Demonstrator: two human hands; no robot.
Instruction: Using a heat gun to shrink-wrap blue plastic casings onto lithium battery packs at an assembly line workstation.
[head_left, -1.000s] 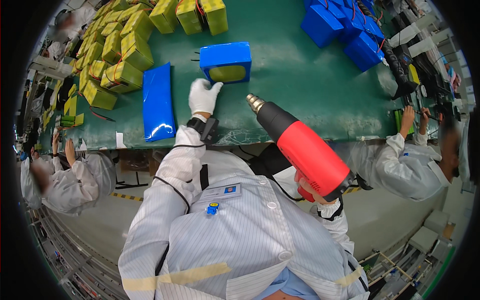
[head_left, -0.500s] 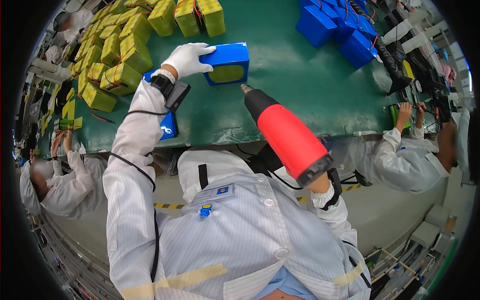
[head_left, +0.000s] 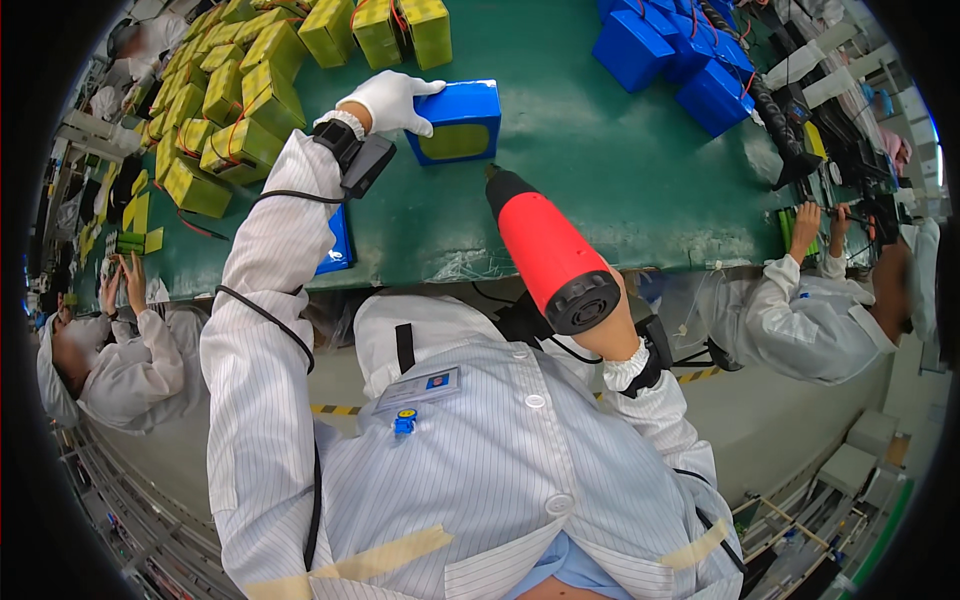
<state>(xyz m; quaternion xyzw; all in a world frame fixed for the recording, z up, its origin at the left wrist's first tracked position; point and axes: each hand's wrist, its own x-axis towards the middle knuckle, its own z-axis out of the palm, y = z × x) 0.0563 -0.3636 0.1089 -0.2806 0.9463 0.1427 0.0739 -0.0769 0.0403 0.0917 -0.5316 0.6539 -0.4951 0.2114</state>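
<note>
My left hand, in a white glove, grips the left side of a blue-wrapped battery pack on the green bench. A large opening in the pack's blue film shows a yellow-green face toward me. My right hand, which looks bare, is closed on a red heat gun with a black nozzle and black rear cap. The nozzle tip is just below the pack's lower right corner, apart from it. The heat gun's body hides most of my right fingers. Below my left forearm lies another blue piece, partly covered by the sleeve.
Many yellow battery packs with red and black leads crowd the bench's left. Blue packs are grouped at the far right, beside a black ribbed hose. Co-workers sit at both sides along the green bench.
The heat gun's rear end has swung left and toward the bench edge, with my right hand. Its nozzle stays near the pack. My left hand has shifted slightly right and away from me.
</note>
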